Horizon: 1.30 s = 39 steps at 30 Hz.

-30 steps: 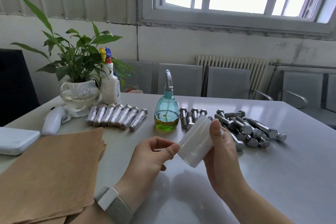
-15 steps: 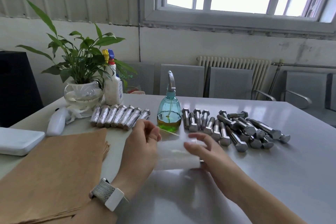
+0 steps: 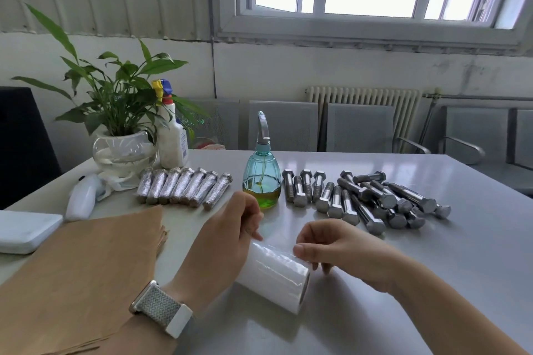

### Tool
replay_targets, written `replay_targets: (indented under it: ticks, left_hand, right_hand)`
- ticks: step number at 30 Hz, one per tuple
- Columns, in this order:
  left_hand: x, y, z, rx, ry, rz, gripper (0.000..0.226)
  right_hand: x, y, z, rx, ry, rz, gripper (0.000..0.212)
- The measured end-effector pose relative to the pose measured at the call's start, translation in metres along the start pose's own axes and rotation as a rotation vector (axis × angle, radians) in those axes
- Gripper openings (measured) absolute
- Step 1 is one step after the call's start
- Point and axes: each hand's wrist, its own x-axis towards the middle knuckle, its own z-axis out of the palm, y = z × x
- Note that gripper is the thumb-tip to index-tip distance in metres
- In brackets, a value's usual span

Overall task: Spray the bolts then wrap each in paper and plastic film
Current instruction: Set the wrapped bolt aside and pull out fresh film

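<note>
Grey table [image 3: 432, 268]: both hands work the film roll [image 3: 274, 277], left hand [image 3: 222, 242] gripping, right hand [image 3: 331, 248] pinching (likely seeking the edge). Next: peel film free.

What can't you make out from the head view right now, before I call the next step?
- Left end of the film roll: hidden behind the left hand.
- Loose edge of the film: clear film, too faint to see.
- Left hand's fingertips: hidden behind its own back, so its grip is unclear.
- Lower bolts in the pile: covered by the upper ones.
- Label on the white spray bottle: too small.
</note>
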Motion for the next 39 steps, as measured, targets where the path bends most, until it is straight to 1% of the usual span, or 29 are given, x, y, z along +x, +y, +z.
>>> replay_targets:
  ticks: [4,7,8,10,11,12,14,19,22,26,29,30,33,37,39]
  left_hand:
    - [0.000,-0.003,-0.001,-0.011,0.005,0.009,0.018]
    - [-0.001,-0.005,-0.002,-0.017,0.007,0.002,0.019]
    - [-0.001,-0.005,-0.002,-0.017,0.010,-0.001,0.017]
    - [-0.002,-0.006,-0.002,-0.013,0.013,-0.006,0.010]
    - [-0.002,-0.006,-0.001,-0.015,0.013,-0.007,0.008]
    - [-0.003,-0.006,-0.001,-0.015,0.012,-0.008,0.005]
    - [-0.003,-0.006,-0.001,-0.008,0.015,-0.010,0.003]
    - [-0.002,0.001,-0.005,0.016,-0.002,-0.033,0.004]
    - [0.002,0.009,-0.011,0.122,-0.072,-0.001,0.016]
    - [0.012,0.025,-0.018,0.292,-0.229,0.145,0.027]
    - [0.018,0.032,-0.020,0.344,-0.369,0.202,0.047]
    - [0.019,0.032,-0.020,0.359,-0.395,0.214,0.050]
    - [0.020,0.031,-0.021,0.360,-0.412,0.218,0.041]
    - [0.019,0.028,-0.027,0.262,-0.409,0.101,0.035]
    - [0.020,0.027,-0.030,0.223,-0.439,0.050,0.033]
  right_hand:
    - [-0.001,-0.005,-0.003,0.026,0.064,-0.097,0.014]
    - [-0.001,-0.004,-0.004,-0.026,0.091,-0.115,0.011]
    - [-0.001,-0.005,-0.004,-0.034,0.081,-0.103,0.014]
    - [-0.001,-0.005,-0.003,-0.061,0.052,-0.062,0.032]
    - [-0.002,-0.005,-0.003,-0.088,0.044,-0.049,0.035]
    - [-0.003,-0.005,-0.003,-0.114,0.042,-0.049,0.031]
    - [-0.002,-0.003,-0.003,-0.135,0.054,-0.073,0.014]
    - [-0.002,-0.006,-0.004,-0.163,0.095,-0.108,0.013]
    - [-0.003,-0.008,-0.004,-0.270,0.132,-0.131,0.017]
    - [-0.003,-0.010,0.002,-0.444,0.208,-0.183,0.018]
    - [-0.006,-0.012,0.004,-0.508,0.230,-0.217,0.017]
    - [-0.007,-0.013,0.004,-0.519,0.234,-0.215,0.016]
    - [-0.010,-0.016,0.005,-0.551,0.236,-0.210,0.013]
    - [-0.013,-0.018,0.005,-0.559,0.228,-0.222,0.012]
    - [-0.013,-0.019,0.005,-0.566,0.222,-0.228,0.012]
